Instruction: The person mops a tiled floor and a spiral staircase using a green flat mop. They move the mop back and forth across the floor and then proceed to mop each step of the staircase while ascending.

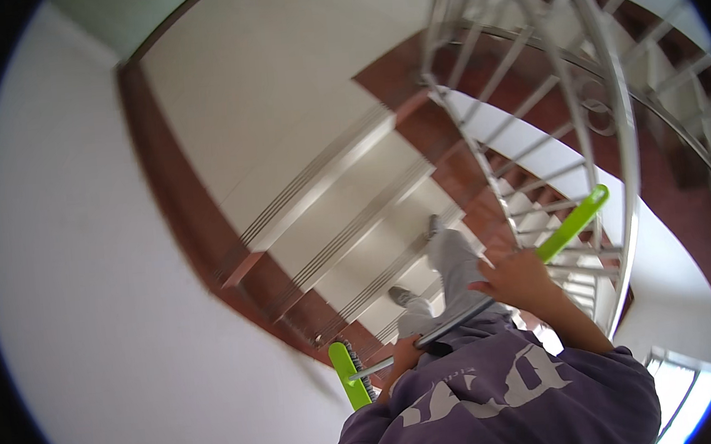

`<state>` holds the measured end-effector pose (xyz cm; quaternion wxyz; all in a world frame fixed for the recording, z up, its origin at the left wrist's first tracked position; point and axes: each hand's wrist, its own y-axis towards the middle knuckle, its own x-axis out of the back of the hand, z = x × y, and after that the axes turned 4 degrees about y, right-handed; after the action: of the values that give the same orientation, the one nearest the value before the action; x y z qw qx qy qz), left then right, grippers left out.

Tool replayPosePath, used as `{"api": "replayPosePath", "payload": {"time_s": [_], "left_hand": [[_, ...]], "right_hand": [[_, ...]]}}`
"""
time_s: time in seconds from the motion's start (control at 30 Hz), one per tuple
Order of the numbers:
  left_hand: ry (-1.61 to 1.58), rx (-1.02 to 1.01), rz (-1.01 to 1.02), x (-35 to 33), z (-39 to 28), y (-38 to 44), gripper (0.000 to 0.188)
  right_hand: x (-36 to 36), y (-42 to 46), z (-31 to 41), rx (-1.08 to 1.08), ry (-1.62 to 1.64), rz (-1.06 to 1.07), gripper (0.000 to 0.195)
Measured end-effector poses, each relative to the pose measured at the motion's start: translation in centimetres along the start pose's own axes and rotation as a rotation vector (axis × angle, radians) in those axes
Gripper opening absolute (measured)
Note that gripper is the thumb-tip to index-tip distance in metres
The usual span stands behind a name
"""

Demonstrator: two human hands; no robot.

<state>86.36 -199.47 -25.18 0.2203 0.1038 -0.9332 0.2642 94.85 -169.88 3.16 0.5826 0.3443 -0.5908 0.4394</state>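
Note:
A long-handled brush point(454, 325) lies slantwise across the front of my body. Its green head point(349, 376) with dark bristles is at the lower left, near the wall, and its green end grip point(572, 224) points up to the right beside the railing. My left hand point(405, 354) is closed round the grey metal pole close to the brush head. My right hand point(516, 280) holds the other end, where the pole meets the green grip; the thumb and a finger show on its near side. The bristles are turned toward my left forearm.
Pale steps point(356, 234) with grooved edges and red-brown borders run under my feet. A white wall point(95, 255) rises at the left. A metal railing point(624, 138) curves along the right, with more stairs beyond it. A pale landing point(282, 84) lies ahead.

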Motion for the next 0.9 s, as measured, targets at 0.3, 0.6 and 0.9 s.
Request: {"api": "replayPosePath", "payload": {"time_s": [0.3,0.6,0.9], "left_hand": [[0.122,-0.216,0.061,0.0,-9.3,4.1,0.019],[0.236,-0.358,-0.086,-0.3,-16.2,10.2,0.015],[0.460,-0.381,0.170,-3.1,-17.3,20.0,0.021]], "right_hand": [[8.7,-8.4,-3.8,-0.234,0.060,-0.495,0.020],[8.0,-13.3,-10.9,-0.722,0.025,-0.367,0.019],[0.3,-20.2,-17.0,-0.653,0.284,0.275,0.047]]}}
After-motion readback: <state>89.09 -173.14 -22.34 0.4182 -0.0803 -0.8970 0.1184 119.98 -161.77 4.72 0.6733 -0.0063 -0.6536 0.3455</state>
